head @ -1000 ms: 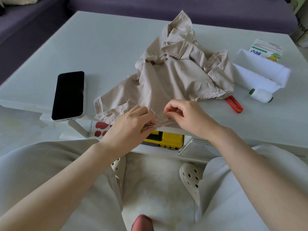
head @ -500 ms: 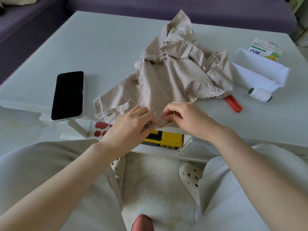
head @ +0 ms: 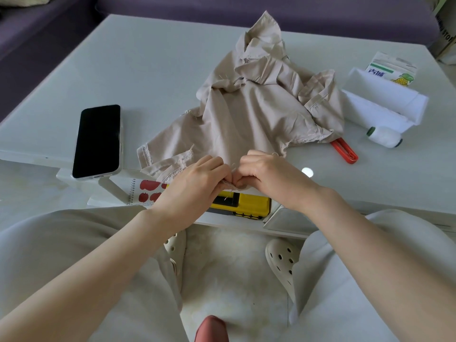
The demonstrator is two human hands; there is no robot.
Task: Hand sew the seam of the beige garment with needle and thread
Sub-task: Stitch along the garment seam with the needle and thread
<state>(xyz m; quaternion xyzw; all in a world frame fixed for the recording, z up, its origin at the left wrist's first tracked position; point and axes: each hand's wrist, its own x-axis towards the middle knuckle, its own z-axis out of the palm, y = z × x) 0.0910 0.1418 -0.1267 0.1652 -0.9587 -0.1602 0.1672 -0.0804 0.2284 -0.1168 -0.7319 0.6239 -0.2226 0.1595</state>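
The garment [head: 246, 114] was seen to be plain beige, edged in paler stitching. The table [head: 148, 70] was coloured a pale greyish white, and the sofa [head: 222, 6] behind it a deep purple. The phone [head: 98, 140] was shown with a black screen rimmed in white. The notebook [head: 148, 191] was printed with red apples on white. The box [head: 246, 206] was coloured yellow with black. The plastic tool [head: 344, 150] was orange-red. The thread spool [head: 383, 137] was white, capped in dark green. The carton [head: 392, 70] was marked with a green stripe, blue lettering and a yellow pineapple.
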